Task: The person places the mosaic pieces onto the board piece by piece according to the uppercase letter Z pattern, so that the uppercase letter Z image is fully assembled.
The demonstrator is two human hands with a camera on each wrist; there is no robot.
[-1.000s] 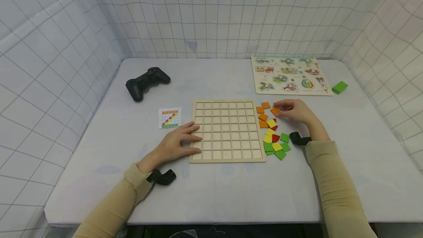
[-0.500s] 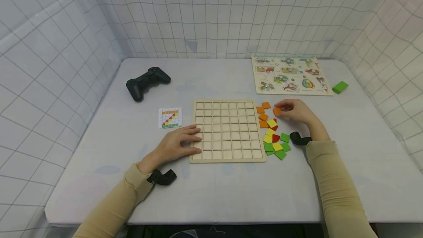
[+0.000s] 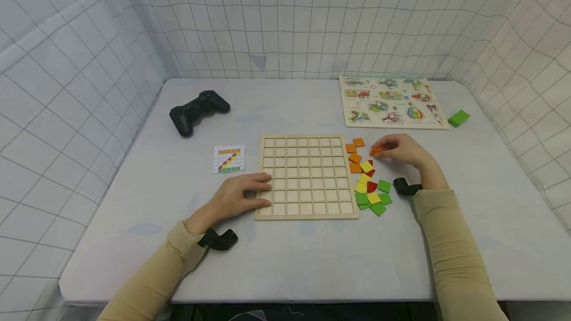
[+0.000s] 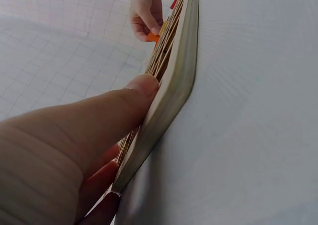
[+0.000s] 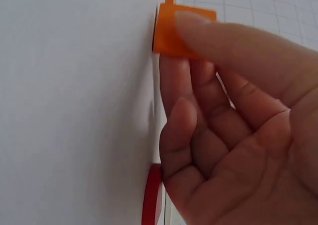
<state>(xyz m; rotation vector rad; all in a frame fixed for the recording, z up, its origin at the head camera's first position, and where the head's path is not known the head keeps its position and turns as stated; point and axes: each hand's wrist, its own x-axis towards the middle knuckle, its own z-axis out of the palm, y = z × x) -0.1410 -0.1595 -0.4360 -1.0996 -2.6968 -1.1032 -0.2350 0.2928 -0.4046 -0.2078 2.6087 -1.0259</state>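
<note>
My right hand (image 3: pixel 401 151) pinches an orange square tile (image 5: pixel 181 30) between thumb and fingers, just right of the loose tiles. In the head view that tile shows tilted, partly covered by the fingertips. My left hand (image 3: pixel 238 194) rests with straight fingers on the left edge of a wooden grid board (image 3: pixel 308 219); the left wrist view shows the thumb (image 4: pixel 144 88) on the board's rim. Orange tiles (image 3: pixel 355 158), yellow tiles (image 3: pixel 365 178), red pieces (image 3: pixel 371 187) and green tiles (image 3: pixel 378 209) lie along the board's right side, some overlapping. The board's squares hold no tiles.
A pattern card (image 3: pixel 229 159) lies left of the board. Behind it is a black game controller (image 3: pixel 199 111). A picture puzzle board (image 3: pixel 392 103) sits at the back right, with a green block (image 3: pixel 458 118) beside it.
The orange tile in my right hand has tilted up and shifted slightly right with the fingers. My left fingers have drawn slightly closer together on the board's edge.
</note>
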